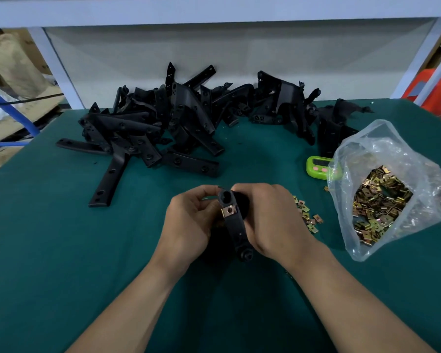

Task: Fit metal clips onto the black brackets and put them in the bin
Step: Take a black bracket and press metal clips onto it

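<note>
- Held work: one black bracket [236, 230] stands roughly upright between both hands, above the counter [61, 250] at its front middle. A metal clip [229, 210] sits across its upper part, just below the top hole.
- Left hand [189, 220]: its fingers [201, 196] are curled in against the bracket's left edge beside the clip.
- Right hand [270, 220]: curled round the bracket from the right and clamped on it, with the fingertips hidden behind the part.
- Seating: whether the clip is fully home cannot be confirmed (its rear leg is out of sight).
- Risk, judged: a half-seated clip could skew or spring off if pushed unevenly, and it might land among the loose clips [307, 215] just right of the right hand.
- Risk, judged: a wide sweep of the right arm could tip the open clip bag [382, 207] or knock the green timer [318, 168] beside it.
- Risk, judged: the bracket pile [163, 123] is tangled, so pulling one piece may drag others forward.
- Open room: bare green surface lies to the left and in front of the hands. The counter's left edge is well apart, and the right side is crowded.
- The bin is not in view, so the drop-off route cannot be assessed.
</note>
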A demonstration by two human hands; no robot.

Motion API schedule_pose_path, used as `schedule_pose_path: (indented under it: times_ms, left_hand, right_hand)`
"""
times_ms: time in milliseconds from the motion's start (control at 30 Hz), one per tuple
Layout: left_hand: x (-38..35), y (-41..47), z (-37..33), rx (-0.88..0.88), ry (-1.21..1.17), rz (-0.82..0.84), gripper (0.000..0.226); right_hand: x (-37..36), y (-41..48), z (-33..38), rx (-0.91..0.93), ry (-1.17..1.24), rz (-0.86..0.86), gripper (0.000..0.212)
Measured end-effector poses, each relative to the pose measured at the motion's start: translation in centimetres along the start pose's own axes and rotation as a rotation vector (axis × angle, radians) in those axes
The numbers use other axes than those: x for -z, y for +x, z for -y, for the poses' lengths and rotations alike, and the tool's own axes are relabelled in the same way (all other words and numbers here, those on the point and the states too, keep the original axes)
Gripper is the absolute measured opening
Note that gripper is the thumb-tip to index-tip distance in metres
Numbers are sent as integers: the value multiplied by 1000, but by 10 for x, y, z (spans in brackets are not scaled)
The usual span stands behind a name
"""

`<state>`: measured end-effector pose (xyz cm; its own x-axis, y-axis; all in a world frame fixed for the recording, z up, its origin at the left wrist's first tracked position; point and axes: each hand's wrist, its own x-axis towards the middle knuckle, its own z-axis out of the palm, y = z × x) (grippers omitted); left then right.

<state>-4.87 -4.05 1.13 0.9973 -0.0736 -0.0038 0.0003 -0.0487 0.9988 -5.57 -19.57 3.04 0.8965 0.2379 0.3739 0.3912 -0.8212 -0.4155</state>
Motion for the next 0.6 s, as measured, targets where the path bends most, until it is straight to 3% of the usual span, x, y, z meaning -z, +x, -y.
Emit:
schedule_pose_path:
  times_ms: [200,433,600]
  left_hand:
    - [1,-2,-2,9,-6,-43,20]
    - [3,3,-2,38,68,-132,23]
    - [4,0,-7,-72,268,-145,29]
  right_hand:
    - [-3,-1,0,-10,-61,-39,42]
    - [-3,1,2,-33,-35,-41,36]
    - [-2,0,2,-18,-19,-36,34]
